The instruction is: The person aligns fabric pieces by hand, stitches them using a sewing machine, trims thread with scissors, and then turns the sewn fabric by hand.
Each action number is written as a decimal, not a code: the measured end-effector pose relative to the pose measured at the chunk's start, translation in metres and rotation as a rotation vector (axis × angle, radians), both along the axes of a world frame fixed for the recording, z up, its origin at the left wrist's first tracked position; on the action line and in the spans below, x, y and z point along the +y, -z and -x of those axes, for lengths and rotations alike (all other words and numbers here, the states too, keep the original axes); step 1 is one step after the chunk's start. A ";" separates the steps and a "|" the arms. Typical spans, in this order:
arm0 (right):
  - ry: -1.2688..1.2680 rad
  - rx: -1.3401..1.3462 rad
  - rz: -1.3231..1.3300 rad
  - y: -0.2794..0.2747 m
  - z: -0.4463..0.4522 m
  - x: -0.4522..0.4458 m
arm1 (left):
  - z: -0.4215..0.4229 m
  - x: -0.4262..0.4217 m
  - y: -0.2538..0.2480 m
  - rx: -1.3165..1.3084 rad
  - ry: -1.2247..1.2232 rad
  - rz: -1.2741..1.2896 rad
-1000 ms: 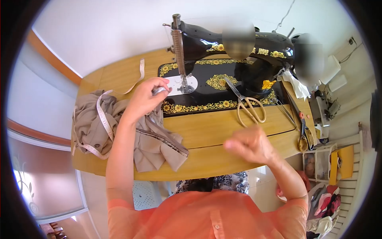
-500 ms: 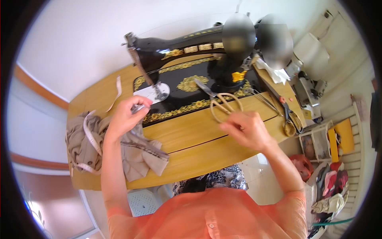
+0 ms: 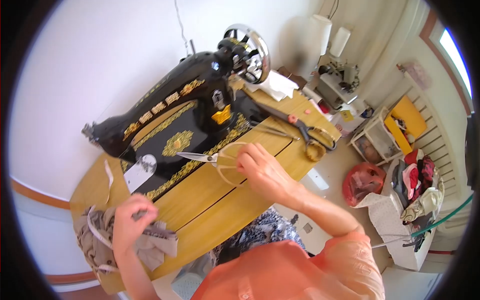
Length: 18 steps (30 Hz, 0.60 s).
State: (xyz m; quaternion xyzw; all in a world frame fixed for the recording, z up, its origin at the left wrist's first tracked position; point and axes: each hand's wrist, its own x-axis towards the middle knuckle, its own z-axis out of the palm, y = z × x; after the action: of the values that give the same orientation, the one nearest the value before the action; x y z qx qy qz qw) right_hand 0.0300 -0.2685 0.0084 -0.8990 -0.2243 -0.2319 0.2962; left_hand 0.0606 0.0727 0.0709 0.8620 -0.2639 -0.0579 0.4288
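My right hand is closed with its fingers on the beige loop handles of a pair of scissors. Their slightly parted blades point left over the front edge of a black sewing machine's bed. At the lower left, my left hand is closed, fingertips pinched together. A small greyish thing shows by those fingers, too unclear to name. Under and beside that hand lies a bunched beige-brown garment, with a white measuring tape across it.
Large dark shears and a tweezer-like metal tool lie on the wooden tabletop at the right. White cloth is behind them. On the floor side are a red bag and piled clothes.
The view has turned to the right, so the machine appears further left and more tilted. My right hand has come onto the scissors' handles; my left hand stays pinched near the garment.
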 end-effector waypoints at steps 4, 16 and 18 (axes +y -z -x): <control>0.314 -0.100 -0.138 -0.008 0.025 -0.052 | 0.032 0.004 -0.009 0.085 0.092 0.231; 0.383 0.062 0.067 0.003 -0.037 -0.150 | 0.040 -0.043 0.021 0.609 -0.175 0.680; 0.417 0.234 0.032 -0.008 -0.034 -0.150 | 0.041 -0.042 0.019 0.616 -0.229 0.701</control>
State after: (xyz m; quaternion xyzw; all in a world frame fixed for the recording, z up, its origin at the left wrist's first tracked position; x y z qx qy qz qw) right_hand 0.0642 -0.4180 0.0168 -0.9511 -0.0018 -0.1788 0.2519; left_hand 0.0192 0.0307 0.0516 0.6316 -0.0314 -0.1706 0.7556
